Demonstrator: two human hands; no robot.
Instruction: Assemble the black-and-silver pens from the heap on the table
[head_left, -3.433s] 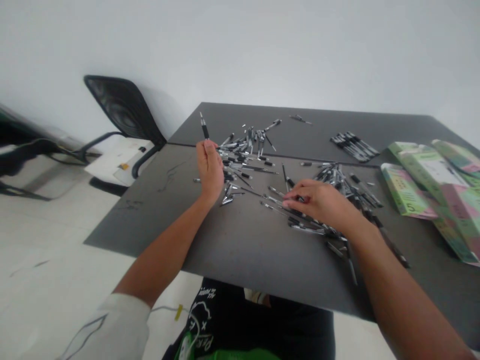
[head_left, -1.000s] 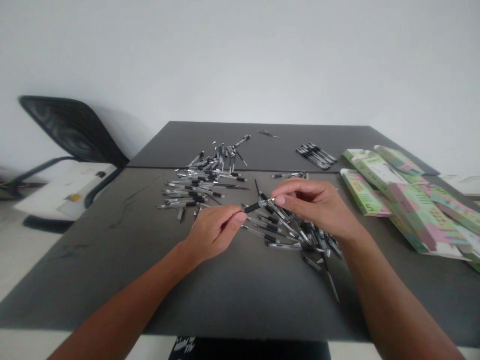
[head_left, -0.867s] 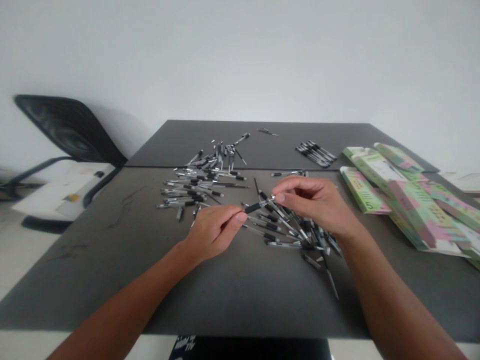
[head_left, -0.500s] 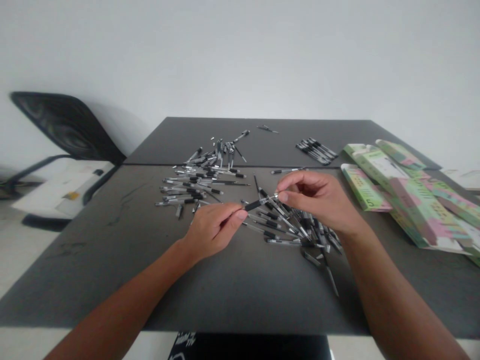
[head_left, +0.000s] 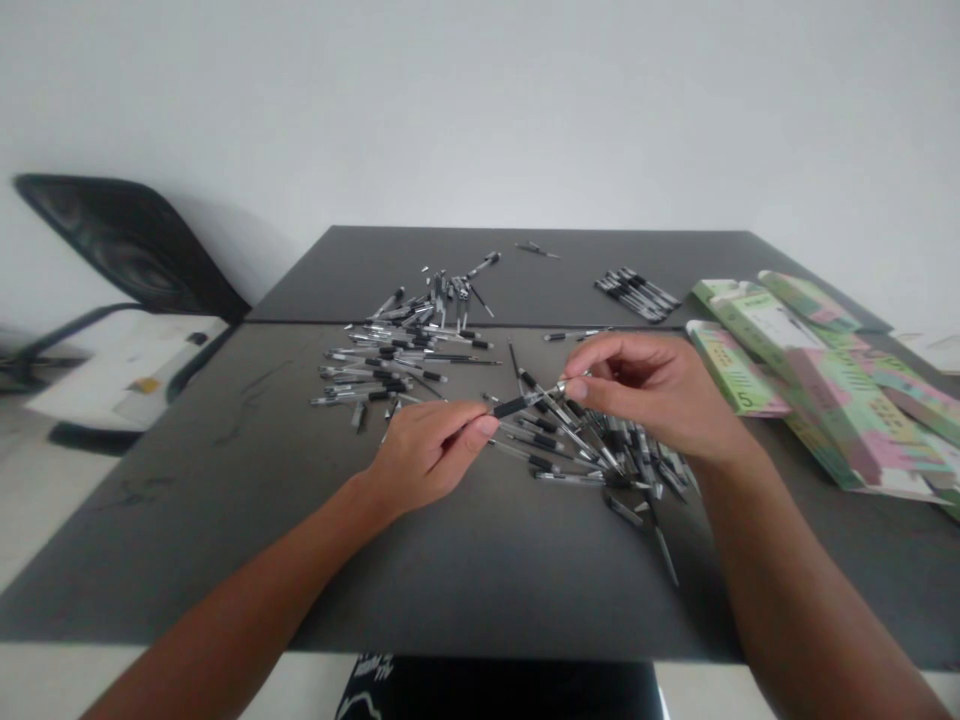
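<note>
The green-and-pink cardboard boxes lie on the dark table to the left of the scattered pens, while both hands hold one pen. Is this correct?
Not quite: the head view shows the green-and-pink cardboard boxes on the dark table to the right of the scattered pens, not the left. The left hand and right hand do hold one pen.

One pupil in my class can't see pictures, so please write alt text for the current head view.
A person's left-hand grip and right-hand grip hold a pen between them over a dark table. Many pens lie scattered on it, with green-and-pink boxes at right.
</note>
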